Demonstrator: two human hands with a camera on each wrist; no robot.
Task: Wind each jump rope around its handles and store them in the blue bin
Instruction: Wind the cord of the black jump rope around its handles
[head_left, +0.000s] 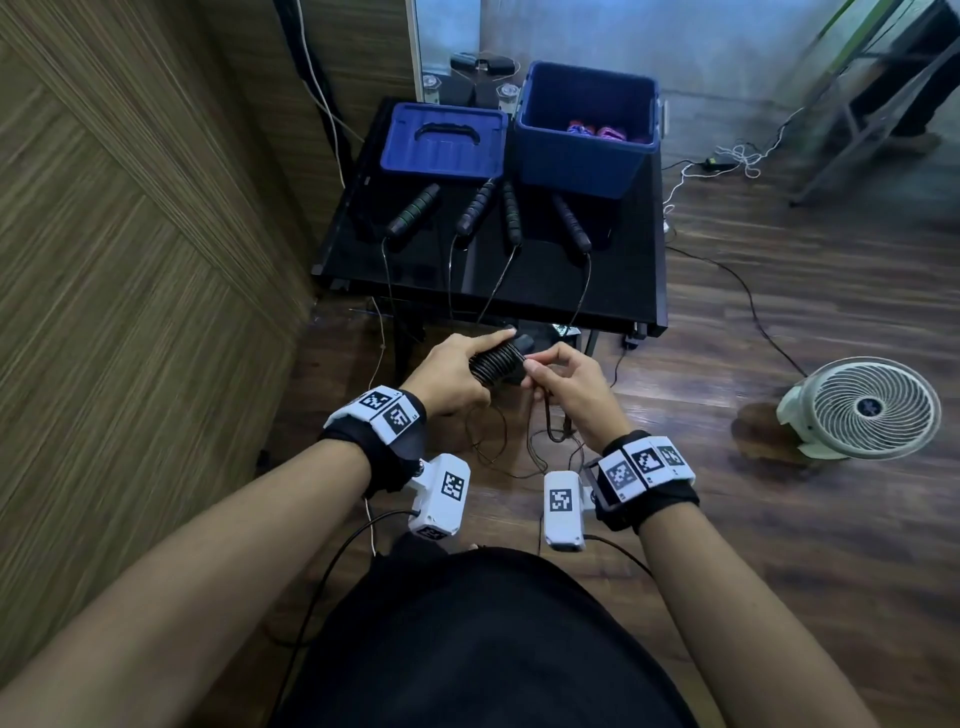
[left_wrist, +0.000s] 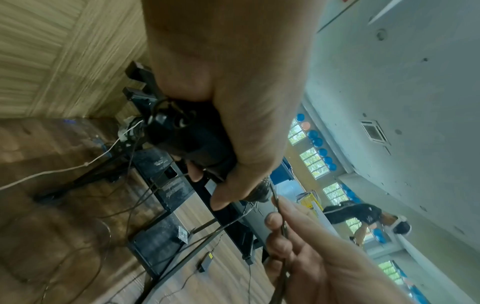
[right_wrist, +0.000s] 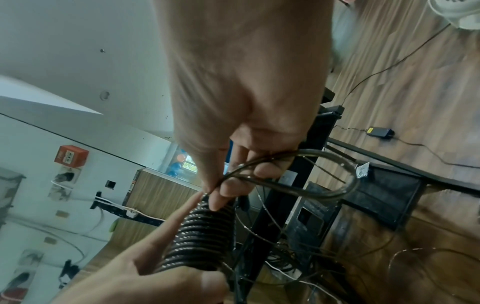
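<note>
Rope bundle (head_left: 496, 362) sits in front of you, below the table's near edge, held between both hands. Your left hand (head_left: 449, 376) has its fingers curled round the paired handles, thumb lying along the coils. Your right hand (head_left: 569, 387) pinches the last loop of cord (right_wrist: 306, 176) at the bundle's end, fingers curled tight on it.

Handling, as a guess: thin coated cord, light, springy and a bit slick, so the coils will want to unwind. Keep your thumb on the wraps and hold at the handles, not the cord.

Looks: black glossy coils packed close round dark handles, loose end hanging toward the floor.

On the table (head_left: 545, 291), left to right: blue lid (head_left: 444, 140) at the far-left corner, four dark handles (head_left: 488, 210) laid mid-table with cords trailing over the near edge, blue bin (head_left: 587, 130) at the far-right corner with something red and blue already inside.
</note>
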